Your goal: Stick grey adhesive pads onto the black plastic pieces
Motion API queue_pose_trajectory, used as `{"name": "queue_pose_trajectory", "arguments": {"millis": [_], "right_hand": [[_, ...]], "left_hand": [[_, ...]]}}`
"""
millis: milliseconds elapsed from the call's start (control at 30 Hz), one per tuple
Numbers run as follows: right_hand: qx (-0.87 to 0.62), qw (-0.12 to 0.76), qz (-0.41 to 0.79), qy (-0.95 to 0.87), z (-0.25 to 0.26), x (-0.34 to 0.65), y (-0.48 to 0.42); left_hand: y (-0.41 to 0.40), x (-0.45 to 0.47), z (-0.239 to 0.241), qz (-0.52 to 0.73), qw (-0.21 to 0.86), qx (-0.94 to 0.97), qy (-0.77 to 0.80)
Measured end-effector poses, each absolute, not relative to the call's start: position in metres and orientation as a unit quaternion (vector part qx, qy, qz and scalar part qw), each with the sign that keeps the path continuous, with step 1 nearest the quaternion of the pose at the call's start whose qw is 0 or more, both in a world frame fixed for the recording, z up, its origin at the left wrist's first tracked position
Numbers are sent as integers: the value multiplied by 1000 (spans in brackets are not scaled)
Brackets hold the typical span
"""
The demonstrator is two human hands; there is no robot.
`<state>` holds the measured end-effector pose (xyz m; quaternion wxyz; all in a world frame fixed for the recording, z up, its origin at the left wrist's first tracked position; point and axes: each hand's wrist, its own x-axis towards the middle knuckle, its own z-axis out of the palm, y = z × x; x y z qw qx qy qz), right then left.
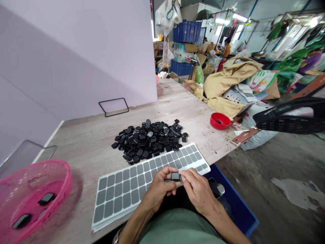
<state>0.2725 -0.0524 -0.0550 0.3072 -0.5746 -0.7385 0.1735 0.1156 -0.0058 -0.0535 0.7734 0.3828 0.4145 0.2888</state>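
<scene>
Two bare hands meet just off the near edge of the pale wood-grain bench (101, 142), above a lap in green cloth. We see the left hand (159, 188) curled around a small black square piece (175, 176), with its fingers (166, 172) over the top and the thumb below, so the piece is firmly grasped. The right hand (199, 189) comes in from the other side, and its fingers (186, 174) are pinched on the piece's right edge. The piece is thus held between both hands, clear of the bench and lifted just in front of a white backing sheet of grey rounded-square stickers (122, 189).

That sheet lies slantwise along the bench's near edge, with its right corner overhanging. Just beyond its far edge we find a loose heap of black plastic pieces (149, 139), much like the one in hand. At the far left stands a pink plastic mesh basket (64, 173), with a few dark pieces (47, 198) lying in its bottom. A small red plastic bowl (219, 120) sits near the bench's right edge, well apart from the heap. A black wire frame (113, 106) rests against the lilac wall (76, 57). Below the bench, beside the right forearm, a blue plastic crate (238, 210) stands on the floor.
</scene>
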Motion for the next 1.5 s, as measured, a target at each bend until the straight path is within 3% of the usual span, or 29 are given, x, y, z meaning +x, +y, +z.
{"name": "queue_pose_trajectory", "arguments": {"millis": [333,700,1000,1267,1500], "right_hand": [[-592,281,175,-735,-55,271,-51],[-744,200,83,-631,-54,350,-38],[-715,184,91,-669,-61,385,14],[-673,173,96,-712,-68,391,25],[-629,167,122,-749,-62,397,33]], "left_hand": [[-3,121,-54,289,763,389,426],[29,115,-48,271,498,650,506],[44,188,-31,154,461,800,351],[52,206,-23,57,393,841,368],[56,207,-27,72,412,836,356]]}}
